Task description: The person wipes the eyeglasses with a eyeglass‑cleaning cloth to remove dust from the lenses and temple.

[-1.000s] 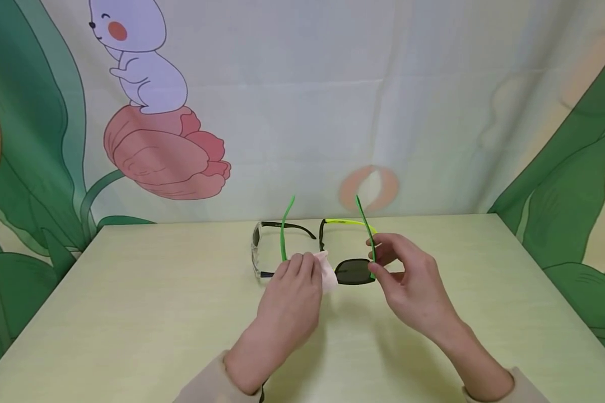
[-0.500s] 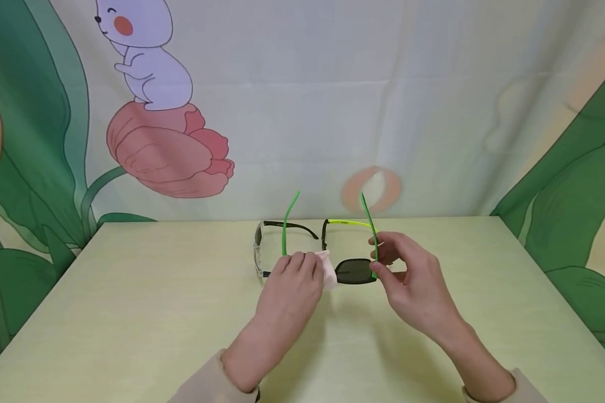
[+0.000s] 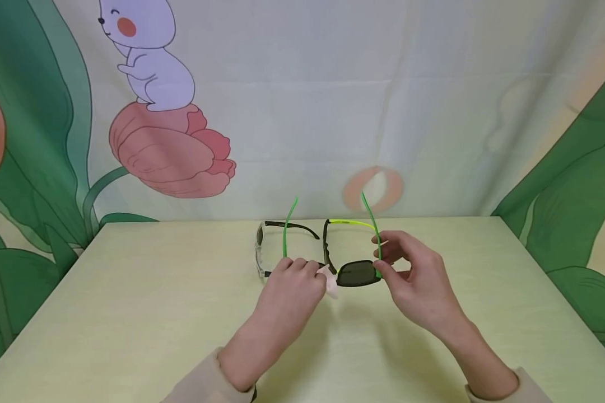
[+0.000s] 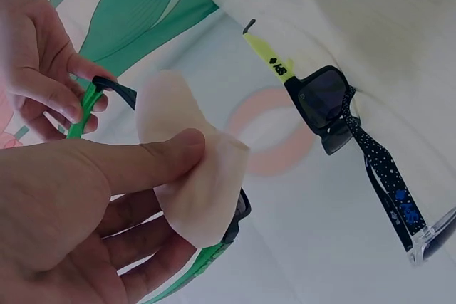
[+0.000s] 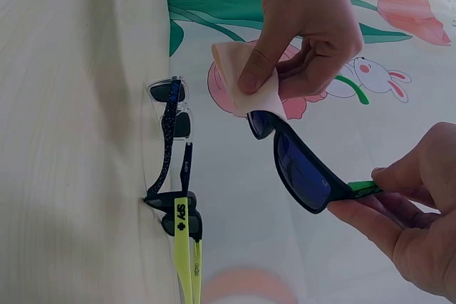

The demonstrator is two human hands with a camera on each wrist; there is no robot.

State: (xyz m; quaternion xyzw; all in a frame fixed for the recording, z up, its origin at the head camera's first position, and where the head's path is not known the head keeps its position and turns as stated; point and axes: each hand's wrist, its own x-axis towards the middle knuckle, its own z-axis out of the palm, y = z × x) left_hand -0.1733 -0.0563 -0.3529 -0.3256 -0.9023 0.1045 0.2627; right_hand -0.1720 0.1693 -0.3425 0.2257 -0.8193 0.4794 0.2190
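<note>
A pair of sunglasses with a black front, dark lenses and green temples (image 3: 358,273) is held up over the table. My right hand (image 3: 418,280) pinches it near the hinge of the right-hand green temple. My left hand (image 3: 292,291) holds a pale pink cloth (image 5: 246,80) folded over the other lens, thumb on one side and fingers on the other. That lens is mostly hidden by the cloth in the right wrist view, while the lens nearer my right hand (image 5: 406,211) is bare.
Two more sunglasses stand on the table (image 3: 156,313) behind the hands. One has a clear frame with black speckled temples (image 4: 385,161); the other has a black front and yellow temples (image 5: 183,240). A printed curtain (image 3: 302,112) hangs at the table's back edge.
The cloth in my left hand has shifted slightly down and bunched. The green-templed sunglasses have moved a little right and tilted, with my right hand still pinching them.
</note>
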